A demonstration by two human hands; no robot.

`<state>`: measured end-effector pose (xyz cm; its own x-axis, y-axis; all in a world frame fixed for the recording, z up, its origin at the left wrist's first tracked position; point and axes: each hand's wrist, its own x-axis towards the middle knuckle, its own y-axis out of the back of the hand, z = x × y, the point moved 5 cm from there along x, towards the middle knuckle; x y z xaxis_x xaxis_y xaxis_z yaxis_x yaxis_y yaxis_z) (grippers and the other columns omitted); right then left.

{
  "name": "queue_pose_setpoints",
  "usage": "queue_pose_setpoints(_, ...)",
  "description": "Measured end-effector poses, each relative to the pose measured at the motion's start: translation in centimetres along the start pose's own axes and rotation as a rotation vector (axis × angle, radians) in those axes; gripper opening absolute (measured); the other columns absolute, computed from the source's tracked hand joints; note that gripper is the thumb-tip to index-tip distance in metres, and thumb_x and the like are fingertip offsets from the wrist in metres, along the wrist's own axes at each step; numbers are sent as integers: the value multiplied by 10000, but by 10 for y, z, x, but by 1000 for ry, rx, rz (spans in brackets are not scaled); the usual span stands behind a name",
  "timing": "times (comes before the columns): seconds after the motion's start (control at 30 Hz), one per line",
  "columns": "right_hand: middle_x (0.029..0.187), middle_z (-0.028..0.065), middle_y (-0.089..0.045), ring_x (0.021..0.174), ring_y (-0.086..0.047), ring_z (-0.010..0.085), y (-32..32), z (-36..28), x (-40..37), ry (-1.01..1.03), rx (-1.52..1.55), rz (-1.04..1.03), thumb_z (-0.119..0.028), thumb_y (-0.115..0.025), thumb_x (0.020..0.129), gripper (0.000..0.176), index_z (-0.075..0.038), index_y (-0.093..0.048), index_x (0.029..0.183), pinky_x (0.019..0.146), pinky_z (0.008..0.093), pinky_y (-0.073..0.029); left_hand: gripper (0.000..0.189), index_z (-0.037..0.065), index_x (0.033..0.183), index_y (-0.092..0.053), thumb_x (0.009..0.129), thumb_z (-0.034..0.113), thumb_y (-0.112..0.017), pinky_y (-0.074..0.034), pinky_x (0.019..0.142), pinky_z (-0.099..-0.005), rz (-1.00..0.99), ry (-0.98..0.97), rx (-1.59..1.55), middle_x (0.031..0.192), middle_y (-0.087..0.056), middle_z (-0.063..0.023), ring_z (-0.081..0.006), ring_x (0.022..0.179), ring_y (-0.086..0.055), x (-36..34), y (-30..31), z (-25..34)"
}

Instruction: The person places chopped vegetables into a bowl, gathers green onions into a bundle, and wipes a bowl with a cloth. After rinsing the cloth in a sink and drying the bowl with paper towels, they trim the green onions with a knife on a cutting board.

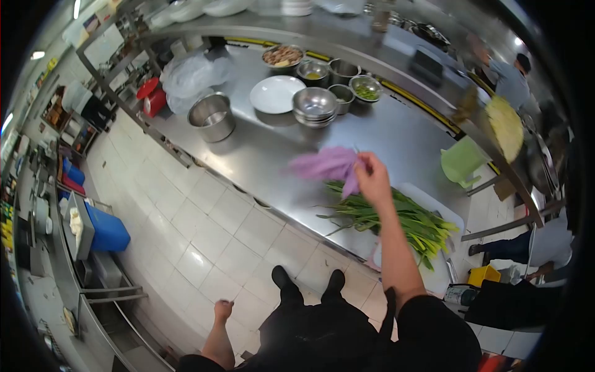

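Note:
My right hand (372, 177) is closed on a purple cloth (325, 164), which hangs bunched and blurred over the steel table. Just below it, a heap of long green leafy stalks (396, 217) lies across a white cutting board (455, 223), with their tips spread toward the table's front edge. My left hand (224, 309) hangs low at my side above the tiled floor, away from the table. Its fingers are curled in, and I see nothing in them. A knife-like metal blade (452, 271) shows at the board's right edge.
On the steel table (273, 173) stand a metal pot (212, 118), a white plate (277, 95), stacked metal bowls (315, 105), several small food containers and a plastic bag (195, 77). A green plastic container (462, 161) is at the right. Other people work beyond the table and at both sides.

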<state>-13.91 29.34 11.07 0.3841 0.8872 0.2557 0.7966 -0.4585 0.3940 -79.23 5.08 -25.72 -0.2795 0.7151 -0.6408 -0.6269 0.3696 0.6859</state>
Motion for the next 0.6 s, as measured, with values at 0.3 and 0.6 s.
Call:
queue_pose_setpoints(0.3, 1241, 295, -505, 1093, -530, 433, -249, 82, 74, -37, -832, -128, -220, -538, 882, 379, -24, -561, 1206, 924, 489, -441, 413, -2, 1028, -686, 794, 336, -724, -537, 718, -390, -237, 284, -139, 894, -680, -188, -269, 816, -665, -64, 15, -101)
queue_pose_setpoints(0.6, 1002, 204, -665, 908, -653, 320, -462, -96, -66, 68, 74, -784, -82, -613, 783, 259, -37, -678, 1030, 817, 396, -504, 557, 83, 1207, -614, 823, 481, -676, -433, 978, -534, -149, -89, -490, 1255, -582, -180, -313, 1193, -539, 22, 164, 59)
